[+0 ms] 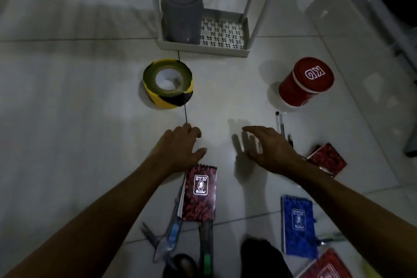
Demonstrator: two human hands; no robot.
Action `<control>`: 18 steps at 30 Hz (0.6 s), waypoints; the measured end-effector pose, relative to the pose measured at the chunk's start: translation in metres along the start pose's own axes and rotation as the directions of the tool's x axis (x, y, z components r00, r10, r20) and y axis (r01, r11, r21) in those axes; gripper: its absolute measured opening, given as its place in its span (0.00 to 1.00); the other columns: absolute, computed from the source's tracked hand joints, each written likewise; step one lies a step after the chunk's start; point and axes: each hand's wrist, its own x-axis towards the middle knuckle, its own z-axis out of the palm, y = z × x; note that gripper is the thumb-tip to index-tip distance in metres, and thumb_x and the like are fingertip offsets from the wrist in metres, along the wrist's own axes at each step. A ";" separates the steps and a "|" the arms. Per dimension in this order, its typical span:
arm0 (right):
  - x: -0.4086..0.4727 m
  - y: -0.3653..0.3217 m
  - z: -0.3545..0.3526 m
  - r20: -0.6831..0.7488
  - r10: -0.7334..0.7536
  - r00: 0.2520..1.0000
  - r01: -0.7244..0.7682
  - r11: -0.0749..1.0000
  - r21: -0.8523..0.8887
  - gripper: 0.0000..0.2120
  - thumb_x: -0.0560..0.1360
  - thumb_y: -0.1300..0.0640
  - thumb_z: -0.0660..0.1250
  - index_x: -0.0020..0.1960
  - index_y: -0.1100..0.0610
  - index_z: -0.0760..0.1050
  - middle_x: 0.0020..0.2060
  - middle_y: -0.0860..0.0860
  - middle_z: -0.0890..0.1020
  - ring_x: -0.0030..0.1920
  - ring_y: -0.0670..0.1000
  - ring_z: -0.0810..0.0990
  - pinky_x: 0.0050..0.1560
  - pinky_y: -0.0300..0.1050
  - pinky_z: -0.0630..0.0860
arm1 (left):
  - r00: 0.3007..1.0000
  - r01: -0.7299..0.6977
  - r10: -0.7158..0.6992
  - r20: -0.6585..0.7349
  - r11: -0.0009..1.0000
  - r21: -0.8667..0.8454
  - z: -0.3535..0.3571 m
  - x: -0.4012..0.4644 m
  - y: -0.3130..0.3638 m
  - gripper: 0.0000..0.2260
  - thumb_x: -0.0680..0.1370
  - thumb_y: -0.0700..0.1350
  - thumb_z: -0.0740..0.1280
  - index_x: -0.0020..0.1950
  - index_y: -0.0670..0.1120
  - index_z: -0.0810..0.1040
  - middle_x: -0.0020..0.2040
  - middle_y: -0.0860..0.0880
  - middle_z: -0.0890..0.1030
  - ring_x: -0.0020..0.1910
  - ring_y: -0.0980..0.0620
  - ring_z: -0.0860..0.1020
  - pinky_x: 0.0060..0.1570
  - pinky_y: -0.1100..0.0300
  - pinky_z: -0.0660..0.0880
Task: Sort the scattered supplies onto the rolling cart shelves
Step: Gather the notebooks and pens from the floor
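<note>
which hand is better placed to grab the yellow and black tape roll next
Probably the left hand: it hovers empty just below the yellow and black tape roll, nearly in line with it. The right hand is open too, but sits further right, closer to the pens and red tin.

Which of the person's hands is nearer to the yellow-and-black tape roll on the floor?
Left. The left hand hovers just below the tape roll, almost in line with it. The right hand is further off, to the roll's lower right, nearer the pens.
</note>
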 end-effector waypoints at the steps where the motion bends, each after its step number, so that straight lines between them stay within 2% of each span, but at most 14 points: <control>1: -0.007 0.001 0.001 0.006 0.028 1.000 -0.028 1.000 0.008 0.32 0.73 0.49 0.72 0.74 0.50 0.64 0.69 0.52 0.72 0.67 0.55 0.70 0.65 0.54 0.70 | 0.994 0.052 -0.051 0.097 0.999 -0.006 0.003 -0.005 0.003 0.26 0.75 0.65 0.62 0.64 0.48 0.70 0.59 0.46 0.73 0.56 0.45 0.75 0.52 0.51 0.71; 4: -0.030 0.001 0.006 0.022 0.093 0.995 -0.094 0.995 0.030 0.33 0.72 0.49 0.72 0.74 0.49 0.64 0.69 0.53 0.72 0.66 0.55 0.70 0.65 0.53 0.70 | 0.924 0.171 -0.138 0.356 0.983 -0.064 0.006 -0.016 0.014 0.38 0.69 0.70 0.67 0.68 0.46 0.64 0.63 0.43 0.69 0.60 0.42 0.73 0.55 0.50 0.74; 7: -0.051 -0.007 0.016 0.053 0.097 0.994 -0.100 0.993 0.058 0.33 0.72 0.49 0.72 0.74 0.48 0.64 0.68 0.53 0.73 0.63 0.54 0.73 0.62 0.52 0.72 | 0.902 0.148 -0.132 0.410 0.989 -0.009 0.011 -0.029 0.029 0.44 0.63 0.64 0.76 0.69 0.45 0.61 0.66 0.41 0.65 0.60 0.41 0.73 0.57 0.49 0.75; 9: -0.061 -0.012 0.024 0.101 0.078 0.992 -0.083 0.996 0.044 0.34 0.71 0.50 0.72 0.74 0.49 0.64 0.67 0.53 0.72 0.64 0.54 0.72 0.62 0.50 0.72 | 0.901 0.171 -0.151 0.407 0.985 -0.012 0.018 -0.036 0.037 0.44 0.62 0.57 0.80 0.68 0.44 0.61 0.66 0.40 0.64 0.60 0.41 0.72 0.57 0.50 0.75; 12: -0.069 -0.013 0.029 0.132 0.074 0.988 -0.073 0.997 -0.013 0.34 0.71 0.51 0.73 0.74 0.51 0.64 0.65 0.54 0.73 0.63 0.55 0.72 0.61 0.51 0.72 | 0.881 0.239 -0.209 0.424 0.971 -0.020 0.021 -0.037 0.044 0.38 0.61 0.52 0.81 0.63 0.43 0.67 0.63 0.40 0.67 0.58 0.42 0.72 0.55 0.54 0.75; 16: -0.090 -0.003 0.023 0.087 0.194 0.977 -0.196 0.981 0.008 0.30 0.71 0.53 0.73 0.71 0.53 0.68 0.61 0.56 0.75 0.60 0.56 0.74 0.57 0.46 0.72 | 0.856 0.289 -0.238 0.459 0.956 -0.043 0.015 -0.030 0.051 0.33 0.61 0.49 0.81 0.61 0.40 0.73 0.62 0.39 0.71 0.59 0.43 0.75 0.54 0.58 0.76; 18: -0.108 0.003 0.018 0.042 0.253 0.967 -0.255 0.965 0.061 0.28 0.72 0.54 0.72 0.71 0.55 0.69 0.61 0.58 0.75 0.61 0.57 0.75 0.59 0.47 0.72 | 0.859 0.237 -0.185 0.477 0.970 -0.051 0.011 -0.023 0.060 0.31 0.63 0.47 0.81 0.62 0.41 0.75 0.63 0.41 0.74 0.59 0.44 0.75 0.53 0.58 0.75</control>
